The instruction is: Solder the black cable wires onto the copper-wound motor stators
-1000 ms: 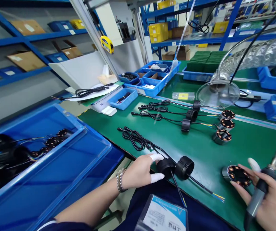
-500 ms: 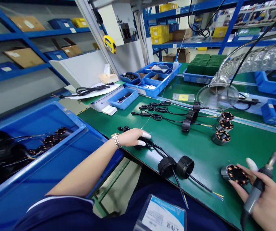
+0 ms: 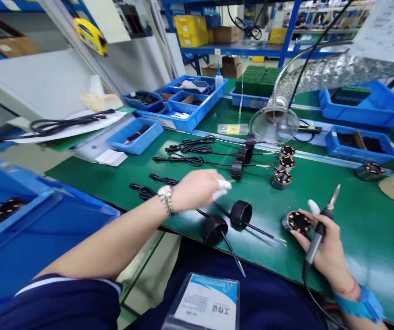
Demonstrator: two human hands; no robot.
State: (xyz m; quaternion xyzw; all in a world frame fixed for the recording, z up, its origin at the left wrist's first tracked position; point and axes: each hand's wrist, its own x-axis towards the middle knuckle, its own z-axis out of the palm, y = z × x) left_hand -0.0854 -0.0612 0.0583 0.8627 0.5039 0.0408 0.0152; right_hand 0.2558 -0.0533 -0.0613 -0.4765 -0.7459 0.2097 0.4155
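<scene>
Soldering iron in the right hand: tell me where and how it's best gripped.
Probably best to grip the soldering iron by its grey handle, coming from the person's side: its slim metal tip points away from the person, and the cord trails from the near end.

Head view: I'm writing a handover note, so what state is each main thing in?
Soldering iron: in the right hand, tip up
Nearest stator: held by the same hand
Left hand: blurred, hold unclear
Two foreground collars: cables threaded through, wire ends loose
Three grouped stators: windings upward
Squeeze bottle: upright
</scene>
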